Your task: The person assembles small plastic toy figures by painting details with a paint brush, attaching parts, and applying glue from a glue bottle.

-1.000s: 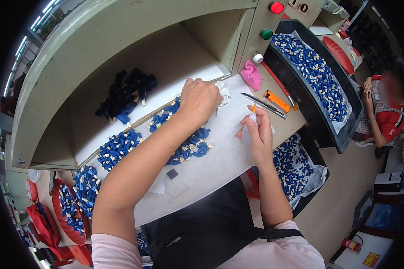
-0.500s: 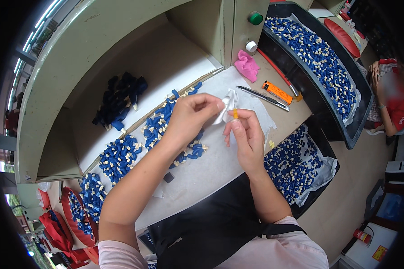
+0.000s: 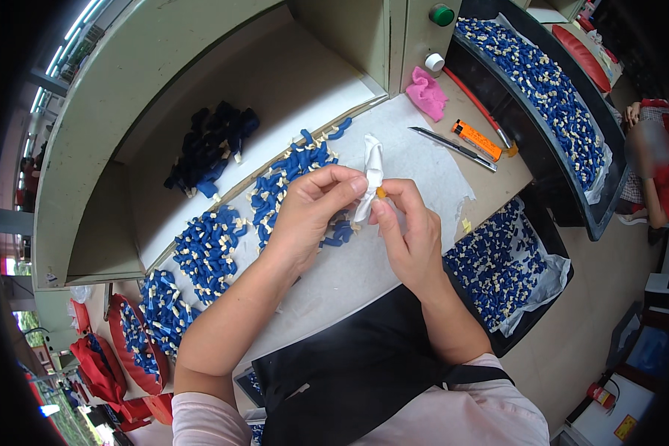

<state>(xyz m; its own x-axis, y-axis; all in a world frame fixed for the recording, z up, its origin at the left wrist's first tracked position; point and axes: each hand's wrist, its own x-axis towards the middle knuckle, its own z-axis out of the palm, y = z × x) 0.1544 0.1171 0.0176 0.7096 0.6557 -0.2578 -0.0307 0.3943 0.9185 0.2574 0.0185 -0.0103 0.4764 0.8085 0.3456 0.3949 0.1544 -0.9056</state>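
Observation:
Over the paper-covered worktop, my left hand (image 3: 316, 208) pinches a crumpled white cloth (image 3: 374, 154) between thumb and fingertips. The cloth stands up above the fingers, and its lower end hangs below them. My right hand (image 3: 412, 238) closes on the cloth's right side with thumb and forefinger. At that forefinger's tip is a small yellow-orange piece (image 3: 380, 192); whether it is worn or held, I cannot tell. Left of the hands lie heaps of small blue pieces with cream ends (image 3: 212, 249), and part of one heap is hidden behind my left hand.
A pen-like craft knife (image 3: 453, 149), an orange box (image 3: 476, 140), a pink cloth (image 3: 427, 94) and a red-handled brush (image 3: 477, 108) lie at the right. Black trays (image 3: 502, 97) of blue pieces stand beyond. A cabinet (image 3: 115, 141) borders the worktop; another person (image 3: 650, 163) sits far right.
Both hands have come closer together. My right fingertips now meet the white cloth, which is stretched more upright. The whole view has shifted slightly.

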